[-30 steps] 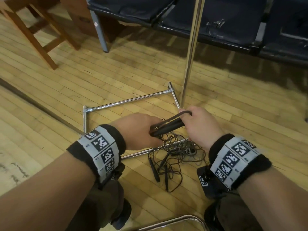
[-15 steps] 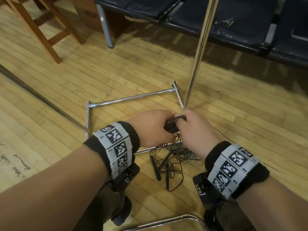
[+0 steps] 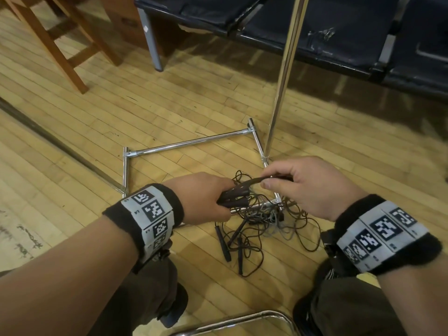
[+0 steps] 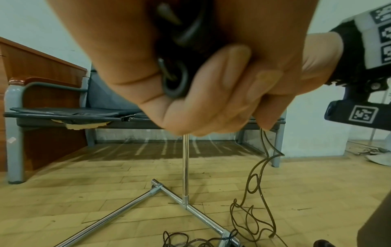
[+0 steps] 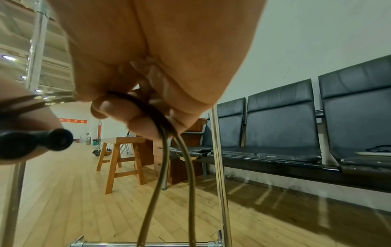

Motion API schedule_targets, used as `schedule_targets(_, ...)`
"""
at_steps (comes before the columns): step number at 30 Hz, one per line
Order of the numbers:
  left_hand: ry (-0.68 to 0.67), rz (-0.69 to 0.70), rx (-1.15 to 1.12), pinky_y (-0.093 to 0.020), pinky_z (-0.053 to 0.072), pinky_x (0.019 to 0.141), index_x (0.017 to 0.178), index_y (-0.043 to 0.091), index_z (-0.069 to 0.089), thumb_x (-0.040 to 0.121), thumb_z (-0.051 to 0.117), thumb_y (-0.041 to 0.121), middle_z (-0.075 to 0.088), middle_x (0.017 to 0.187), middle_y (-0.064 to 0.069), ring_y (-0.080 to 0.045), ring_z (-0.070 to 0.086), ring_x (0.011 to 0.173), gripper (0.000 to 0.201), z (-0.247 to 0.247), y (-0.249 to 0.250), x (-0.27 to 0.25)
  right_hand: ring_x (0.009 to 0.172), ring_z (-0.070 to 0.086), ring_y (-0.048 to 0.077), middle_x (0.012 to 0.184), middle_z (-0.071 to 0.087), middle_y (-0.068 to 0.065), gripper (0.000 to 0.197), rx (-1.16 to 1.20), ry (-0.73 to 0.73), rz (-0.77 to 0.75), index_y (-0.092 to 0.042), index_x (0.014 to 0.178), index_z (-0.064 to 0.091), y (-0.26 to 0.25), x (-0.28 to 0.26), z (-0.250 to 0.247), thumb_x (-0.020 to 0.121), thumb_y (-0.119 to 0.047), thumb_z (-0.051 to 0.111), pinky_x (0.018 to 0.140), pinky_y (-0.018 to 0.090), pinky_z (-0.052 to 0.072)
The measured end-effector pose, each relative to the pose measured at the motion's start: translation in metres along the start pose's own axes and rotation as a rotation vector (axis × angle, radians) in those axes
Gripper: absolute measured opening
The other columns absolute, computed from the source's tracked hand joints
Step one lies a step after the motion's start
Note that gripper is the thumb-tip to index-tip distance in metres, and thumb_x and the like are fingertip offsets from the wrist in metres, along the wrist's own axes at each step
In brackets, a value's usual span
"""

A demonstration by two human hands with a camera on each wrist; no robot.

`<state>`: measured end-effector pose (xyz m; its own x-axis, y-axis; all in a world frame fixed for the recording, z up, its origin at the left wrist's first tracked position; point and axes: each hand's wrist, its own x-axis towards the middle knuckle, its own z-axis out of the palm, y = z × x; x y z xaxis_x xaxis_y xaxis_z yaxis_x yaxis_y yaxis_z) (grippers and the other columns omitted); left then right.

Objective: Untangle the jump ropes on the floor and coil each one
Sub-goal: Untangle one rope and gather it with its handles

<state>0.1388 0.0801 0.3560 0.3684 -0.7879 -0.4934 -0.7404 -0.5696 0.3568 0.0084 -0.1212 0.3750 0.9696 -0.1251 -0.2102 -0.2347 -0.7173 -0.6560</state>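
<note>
A tangle of thin dark and grey jump ropes [image 3: 264,219] lies on the wooden floor over the rear bar of a chrome frame, with black handles [image 3: 224,243] lying loose at its near left. My left hand [image 3: 206,202] grips a bundle of black handles and cord [image 3: 234,198]; the left wrist view shows the handle end [image 4: 175,83] inside the curled fingers. My right hand [image 3: 298,185] pinches a dark cord [image 3: 257,181] that runs from that bundle. In the right wrist view two strands [image 5: 165,175] hang down from its fingers.
A chrome floor frame [image 3: 194,141] with an upright pole [image 3: 283,69] stands just beyond the hands. Dark bench seats [image 3: 327,27] line the back, a wooden stool [image 3: 60,42] stands at the far left. A chrome tube [image 3: 230,322] curves near my knees.
The hands were pressed together half a second ago; now the right hand has drawn away to the right, pulling a length of cord out of the left hand's bundle.
</note>
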Motion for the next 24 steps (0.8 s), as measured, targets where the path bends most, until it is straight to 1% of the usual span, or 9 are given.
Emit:
schedule_targets(4, 0.059, 0.03, -0.016, -0.021, 0.039, 0.054, 0.08, 0.04, 0.051, 0.09, 0.067, 0.05, 0.061, 0.073, 0.01, -0.002, 0.056, 0.063, 0.021, -0.005, 0.003, -0.001, 0.091, 0.058, -0.008, 0.087, 0.068, -0.023, 0.021, 0.024, 0.099, -0.062, -0.039, 0.105, 0.074, 0.003, 0.001, 0.0, 0.096, -0.041, 0.056, 0.071, 0.001, 0.039)
schedule_targets(6, 0.095, 0.071, -0.067, -0.02, 0.04, 0.055, 0.081, 0.038, 0.055, 0.09, 0.067, 0.052, 0.062, 0.07, 0.01, -0.004, 0.058, 0.06, 0.02, -0.008, 0.006, -0.001, 0.093, 0.059, -0.009, 0.088, 0.069, -0.025, 0.022, 0.041, 0.141, -0.047, -0.04, 0.106, 0.074, 0.003, 0.003, -0.001, 0.097, -0.042, 0.055, 0.073, 0.002, 0.041)
schedule_targets(9, 0.16, 0.099, -0.178, -0.012, 0.038, 0.051, 0.082, 0.038, 0.055, 0.09, 0.068, 0.052, 0.062, 0.068, 0.01, 0.002, 0.06, 0.064, 0.02, -0.012, 0.011, -0.001, 0.079, 0.061, 0.0, 0.084, 0.069, -0.019, 0.021, 0.043, 0.114, 0.0, -0.043, 0.103, 0.071, 0.002, 0.004, 0.001, 0.099, -0.042, 0.051, 0.066, 0.02, 0.049)
schedule_targets(11, 0.219, 0.106, -0.274, -0.01, 0.04, 0.049, 0.08, 0.037, 0.055, 0.09, 0.069, 0.048, 0.061, 0.064, 0.011, 0.006, 0.058, 0.06, 0.021, -0.015, 0.014, 0.001, 0.065, 0.059, 0.006, 0.076, 0.068, -0.015, 0.021, 0.06, 0.044, 0.033, -0.043, 0.1, 0.068, 0.0, 0.005, 0.005, 0.101, -0.043, 0.047, 0.059, 0.028, 0.049)
schedule_targets(15, 0.301, 0.059, -0.32, -0.008, 0.039, 0.05, 0.079, 0.037, 0.053, 0.092, 0.068, 0.047, 0.062, 0.063, 0.016, 0.007, 0.056, 0.055, 0.023, -0.02, 0.015, 0.006, 0.047, 0.047, 0.003, 0.056, 0.055, -0.013, 0.021, 0.075, 0.017, 0.062, -0.038, 0.103, 0.065, -0.001, 0.008, 0.01, 0.106, -0.037, 0.045, 0.046, 0.022, 0.04)
schedule_targets(17, 0.313, 0.008, -0.299, -0.012, 0.037, 0.044, 0.081, 0.037, 0.051, 0.093, 0.067, 0.05, 0.06, 0.065, 0.01, 0.007, 0.056, 0.055, 0.024, -0.019, 0.014, 0.008, 0.052, 0.052, 0.006, 0.059, 0.057, -0.009, 0.025, 0.041, 0.018, 0.073, -0.031, 0.102, 0.065, -0.002, 0.008, 0.009, 0.106, -0.039, 0.043, 0.05, 0.025, 0.044)
schedule_targets(19, 0.308, -0.043, -0.263, -0.016, 0.034, 0.046, 0.083, 0.037, 0.049, 0.094, 0.065, 0.052, 0.06, 0.073, 0.009, 0.0, 0.057, 0.055, 0.024, -0.017, 0.013, 0.01, 0.064, 0.059, 0.014, 0.069, 0.062, -0.003, 0.026, -0.045, -0.01, 0.09, -0.028, 0.095, 0.063, -0.003, 0.008, 0.008, 0.106, -0.041, 0.044, 0.058, 0.035, 0.049)
schedule_targets(22, 0.255, -0.13, -0.229, -0.022, 0.036, 0.05, 0.086, 0.035, 0.047, 0.098, 0.061, 0.048, 0.061, 0.079, 0.006, -0.006, 0.056, 0.059, 0.023, -0.013, 0.012, 0.013, 0.066, 0.058, 0.011, 0.074, 0.062, -0.004, 0.021, -0.136, -0.086, 0.084, -0.028, 0.094, 0.061, -0.006, 0.006, 0.012, 0.105, -0.041, 0.048, 0.056, 0.031, 0.046)
schedule_targets(24, 0.215, -0.188, -0.191, -0.024, 0.037, 0.05, 0.091, 0.032, 0.049, 0.1, 0.059, 0.045, 0.061, 0.081, 0.004, -0.01, 0.055, 0.061, 0.02, -0.01, 0.011, 0.015, 0.067, 0.06, 0.012, 0.075, 0.063, -0.004, 0.019, -0.187, -0.134, 0.067, -0.03, 0.094, 0.062, -0.01, 0.005, 0.013, 0.104, -0.038, 0.049, 0.059, 0.034, 0.052)
